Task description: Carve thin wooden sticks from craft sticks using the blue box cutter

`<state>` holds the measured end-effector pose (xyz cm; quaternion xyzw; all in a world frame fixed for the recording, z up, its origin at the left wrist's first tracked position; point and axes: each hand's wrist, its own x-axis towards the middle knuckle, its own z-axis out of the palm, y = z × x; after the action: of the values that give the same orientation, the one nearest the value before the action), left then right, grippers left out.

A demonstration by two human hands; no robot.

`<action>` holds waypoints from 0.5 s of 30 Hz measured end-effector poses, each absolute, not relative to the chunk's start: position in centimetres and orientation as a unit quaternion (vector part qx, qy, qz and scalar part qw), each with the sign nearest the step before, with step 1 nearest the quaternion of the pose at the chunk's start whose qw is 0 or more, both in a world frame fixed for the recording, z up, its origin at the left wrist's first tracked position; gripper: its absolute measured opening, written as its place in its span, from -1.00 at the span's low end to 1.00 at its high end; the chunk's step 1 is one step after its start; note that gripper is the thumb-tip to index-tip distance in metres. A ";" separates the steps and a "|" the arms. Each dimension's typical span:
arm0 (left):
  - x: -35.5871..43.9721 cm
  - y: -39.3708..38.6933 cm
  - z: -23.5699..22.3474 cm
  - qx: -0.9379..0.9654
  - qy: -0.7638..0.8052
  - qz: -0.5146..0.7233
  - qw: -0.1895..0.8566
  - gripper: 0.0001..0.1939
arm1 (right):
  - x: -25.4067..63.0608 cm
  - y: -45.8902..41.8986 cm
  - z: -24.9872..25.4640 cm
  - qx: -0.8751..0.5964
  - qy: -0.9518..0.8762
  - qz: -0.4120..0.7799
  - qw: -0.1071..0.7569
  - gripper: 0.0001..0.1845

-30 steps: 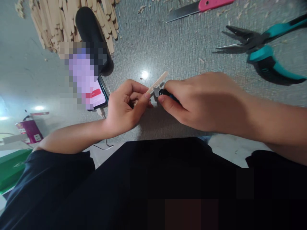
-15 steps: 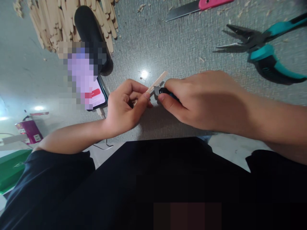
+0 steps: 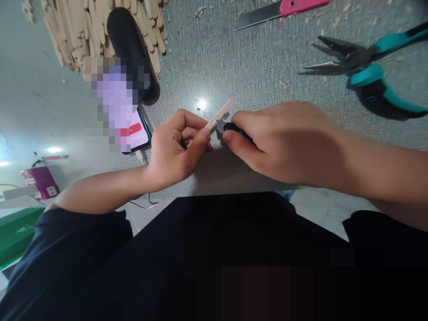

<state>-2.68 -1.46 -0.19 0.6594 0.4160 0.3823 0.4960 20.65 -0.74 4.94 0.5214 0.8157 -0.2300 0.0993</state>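
Pinching stick (image 3: 220, 114) in left hand (image 3: 182, 149), over table (image 3: 261, 80) by near edge | clasping knife (image 3: 230, 127) in right hand (image 3: 284, 140), just beside stick | could slip from overpressing, nicking left thumb (image 3: 199, 139)

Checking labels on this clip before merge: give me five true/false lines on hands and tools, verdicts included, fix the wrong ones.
1. The left hand holds a wooden stick. True.
2. The pliers lie on the table with their jaws apart. True.
3. The right hand grips the pliers. False: it grips a small knife, its blade next to the wooden stick.
4. The phone lies nearer the left hand than the right hand. True.
5. The stick pile lies on the right side of the table. False: it lies on the person's left, beyond the phone.
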 end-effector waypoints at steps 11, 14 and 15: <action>-2.4 -1.8 -0.5 0.631 0.445 0.386 0.505 -0.67 | 20.7 -0.8 4.5 0.512 0.803 -0.302 0.032 -0.45; -2.3 -1.9 -0.3 0.623 0.456 0.386 0.505 -0.63 | 20.9 -0.8 3.8 0.512 0.802 -0.309 0.000 -0.44; -2.3 -1.9 -0.3 0.622 0.458 0.385 0.505 -0.61 | 20.9 -0.8 3.7 0.513 0.798 -0.316 -0.008 -0.45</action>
<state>-2.26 -1.93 -0.28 0.6215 0.4583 0.3854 0.5051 20.89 -0.75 3.71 0.5135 0.7979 -0.3157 -0.0081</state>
